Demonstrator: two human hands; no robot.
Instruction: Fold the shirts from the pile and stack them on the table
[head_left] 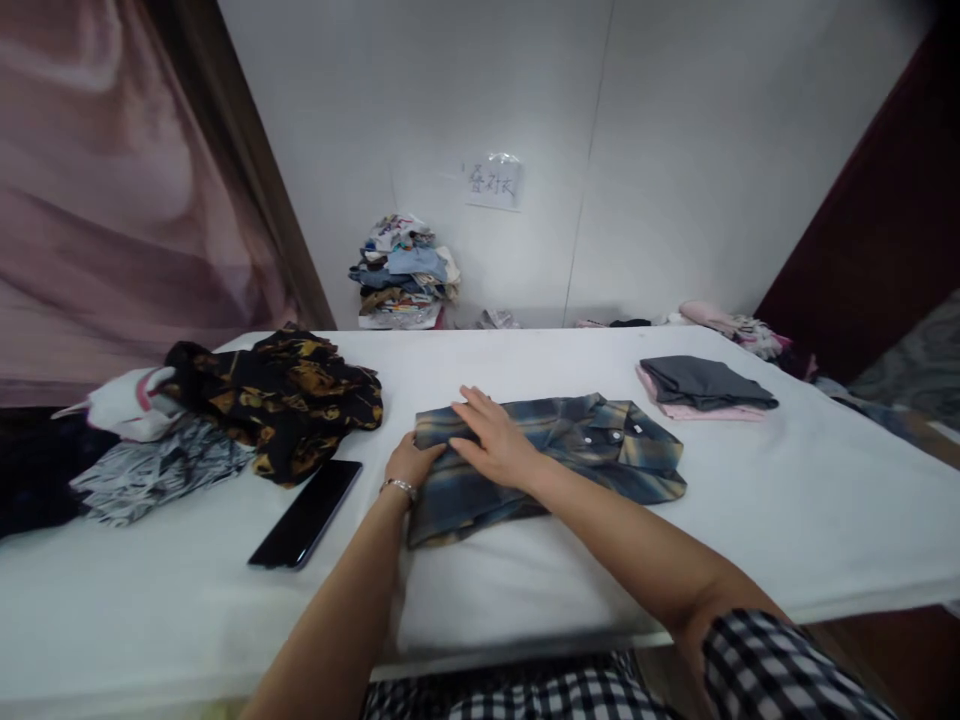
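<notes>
A blue, grey and tan plaid shirt [555,425] lies folded lengthwise on the white-covered table, its collar and white buttons toward the right. At the shirt's left end, my left hand [412,464] has its thumb over the edge and its fingers bent around it, partly out of sight. My right hand [495,440] rests flat on the cloth just beside it, fingers spread and pointing up and left. A bracelet [400,488] circles my left wrist.
A black phone [306,515] lies left of my left arm. Behind it are a crumpled black-and-gold garment [300,390] and a grey-and-white patterned cloth [161,470]. Folded grey clothing [705,382] sits on pink clothing [675,411] at right. Stacked clothes [409,270] stand beyond the table [810,500].
</notes>
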